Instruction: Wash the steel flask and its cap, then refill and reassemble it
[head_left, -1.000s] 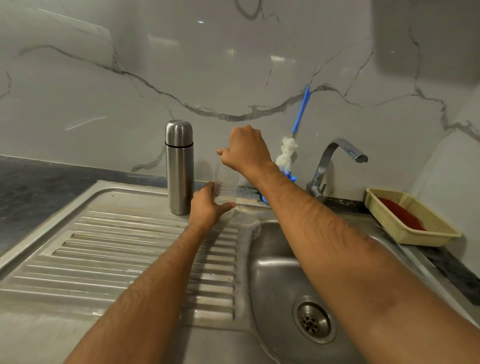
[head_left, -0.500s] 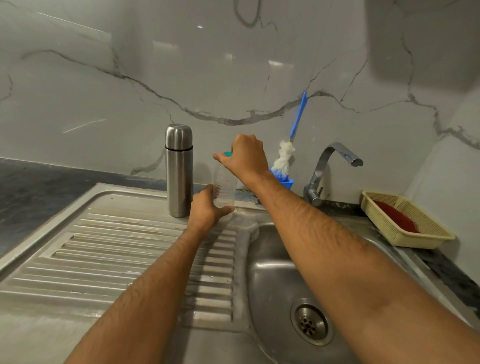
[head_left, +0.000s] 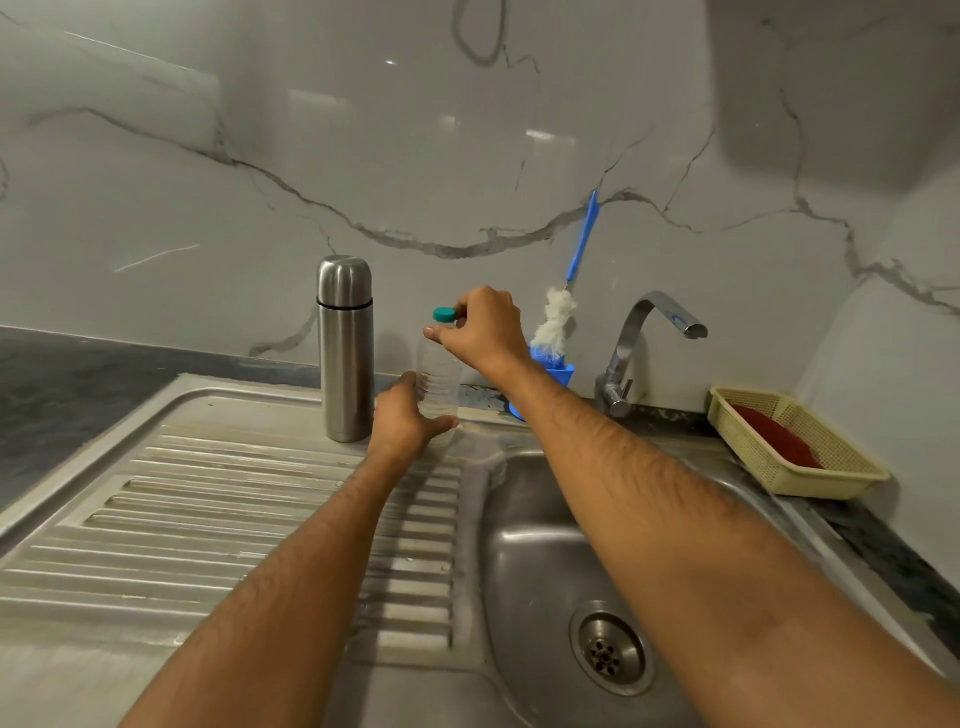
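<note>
Setting: I see a marble-veined wall (head_left: 363, 156) behind a steel sink (head_left: 545, 545) with a ribbed drainboard (head_left: 208, 509).
Steel flask (head_left: 345, 348): upright at the back of the drainboard, cap (head_left: 344, 280) on, just left of my hands.
Left hand (head_left: 402, 418): fingers curled round the lower body of a clear plastic bottle (head_left: 439, 382).
Right hand (head_left: 483, 327): fingertips pinching the teal bottle cap (head_left: 444, 314), which seems just off the neck.
Right of the bottle: bottle brush (head_left: 558, 317) in a blue holder (head_left: 558, 376), tap (head_left: 649, 332), yellow basket (head_left: 795, 457).
Writing: none I can read on any item.
</note>
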